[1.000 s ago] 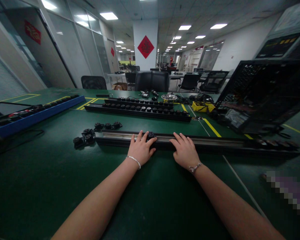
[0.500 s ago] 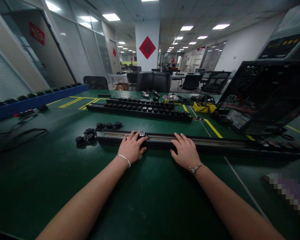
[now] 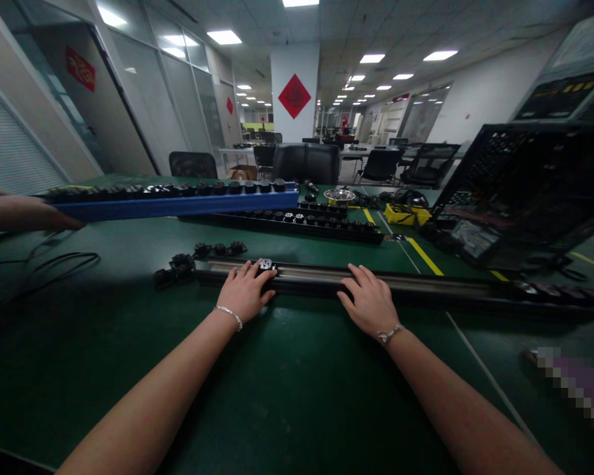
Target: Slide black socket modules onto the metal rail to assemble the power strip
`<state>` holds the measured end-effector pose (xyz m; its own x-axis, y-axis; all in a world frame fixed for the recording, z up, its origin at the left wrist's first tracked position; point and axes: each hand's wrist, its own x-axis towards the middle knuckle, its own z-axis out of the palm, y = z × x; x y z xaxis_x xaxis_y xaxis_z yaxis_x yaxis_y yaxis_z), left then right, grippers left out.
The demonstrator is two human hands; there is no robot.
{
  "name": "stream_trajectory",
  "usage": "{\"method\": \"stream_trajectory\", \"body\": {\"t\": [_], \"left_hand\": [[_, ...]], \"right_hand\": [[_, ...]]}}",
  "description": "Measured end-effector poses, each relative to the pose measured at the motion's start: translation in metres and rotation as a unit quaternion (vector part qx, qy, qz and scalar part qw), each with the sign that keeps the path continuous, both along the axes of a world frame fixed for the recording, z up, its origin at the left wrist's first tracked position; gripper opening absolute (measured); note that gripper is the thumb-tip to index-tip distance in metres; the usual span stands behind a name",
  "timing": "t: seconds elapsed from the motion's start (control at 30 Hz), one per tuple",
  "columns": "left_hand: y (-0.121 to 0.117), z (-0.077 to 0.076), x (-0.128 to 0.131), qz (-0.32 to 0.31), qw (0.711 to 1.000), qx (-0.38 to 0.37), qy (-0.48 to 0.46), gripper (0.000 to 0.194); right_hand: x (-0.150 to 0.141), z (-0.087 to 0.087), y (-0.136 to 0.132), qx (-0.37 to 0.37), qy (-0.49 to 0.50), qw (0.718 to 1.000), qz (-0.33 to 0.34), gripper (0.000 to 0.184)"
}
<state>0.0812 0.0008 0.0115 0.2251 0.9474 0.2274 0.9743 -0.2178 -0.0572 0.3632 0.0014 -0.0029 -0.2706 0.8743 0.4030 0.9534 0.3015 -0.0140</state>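
Observation:
My left hand (image 3: 244,290) lies over a long black rail (image 3: 307,284) with a pale metal groove along its top. Its fingers are around a small black module (image 3: 266,264) with a shiny white-and-black top, set in the groove. Farther right, my right hand (image 3: 369,300) rests on the same rail, fingers spread and nothing held. Several loose black modules (image 3: 182,264) lie by the rail's left end. More modules (image 3: 554,291) sit at its right end.
Another person's hand (image 3: 24,212) holds a blue rail (image 3: 188,203) lined with black parts. Behind it lies another black rail (image 3: 327,227) carrying modules. A metal bowl (image 3: 339,196), a yellow box (image 3: 406,214), a black open case (image 3: 519,191) and cables (image 3: 44,270) are around.
My left hand has slid a little left along the rail, and the small black module with it. My right hand stays put. The blue rail has swung in rightward, another person's hand now visible on it.

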Motion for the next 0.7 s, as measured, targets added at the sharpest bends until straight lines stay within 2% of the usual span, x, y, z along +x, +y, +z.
{"method": "stream_trajectory", "body": {"t": [0.4, 0.7], "left_hand": [[-0.001, 0.003, -0.026, 0.031, 0.999, -0.017, 0.013, 0.048], [0.0, -0.001, -0.045, 0.04, 0.999, -0.007, 0.016, 0.051]], "right_hand": [[-0.001, 0.0, -0.001, -0.002, 0.01, 1.0, -0.004, 0.029], [-0.001, 0.002, -0.001, -0.008, 0.006, 1.0, -0.003, 0.03]]}}
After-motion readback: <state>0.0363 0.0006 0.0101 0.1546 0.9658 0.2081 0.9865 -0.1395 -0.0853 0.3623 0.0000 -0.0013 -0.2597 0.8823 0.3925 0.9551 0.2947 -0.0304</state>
